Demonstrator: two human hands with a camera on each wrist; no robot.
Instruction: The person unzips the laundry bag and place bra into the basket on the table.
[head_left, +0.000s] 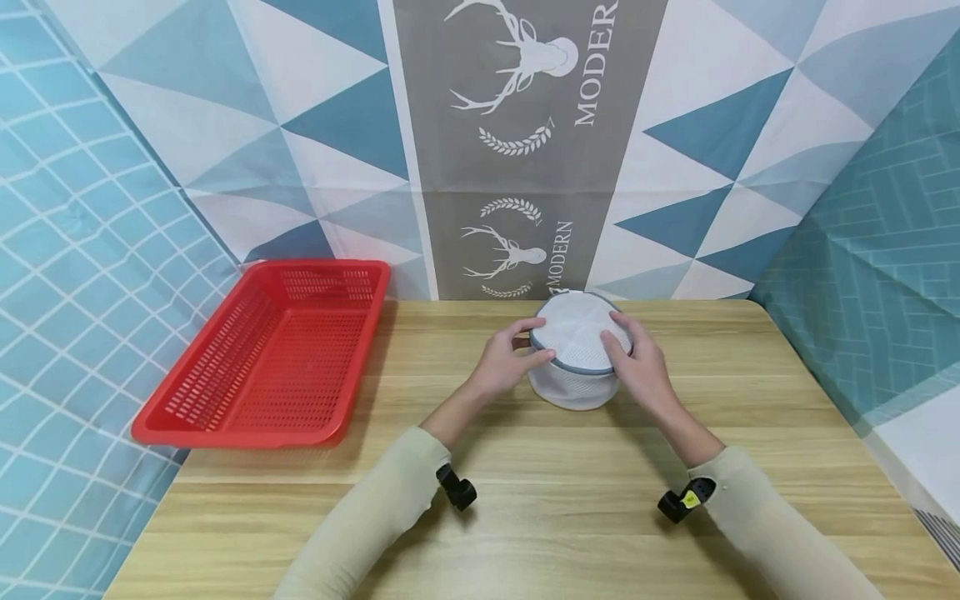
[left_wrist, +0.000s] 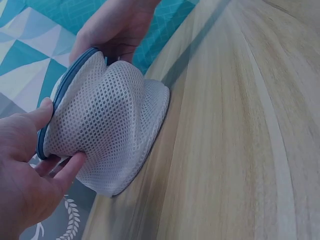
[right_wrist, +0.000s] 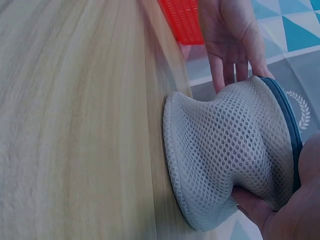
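A round white mesh laundry bag (head_left: 573, 387) with a blue-grey zipped rim stands on the wooden table near its back edge. My left hand (head_left: 504, 360) grips the rim from the left, thumb on the top and fingers against the side. From the right, my right hand (head_left: 641, 364) holds the opposite rim, its thumb lying over the mesh top. In the left wrist view the bag's mesh wall (left_wrist: 107, 110) sags and creases between both hands. The right wrist view shows a finger (right_wrist: 252, 204) pressing into the soft side of the bag (right_wrist: 220, 135).
A red perforated plastic basket (head_left: 348, 367) stands at the left of the wooden table (head_left: 570, 517). Behind the table hangs a patterned cloth (head_left: 517, 167) with triangles and deer heads. Blue tile-patterned cloth (head_left: 75, 275) covers the left side.
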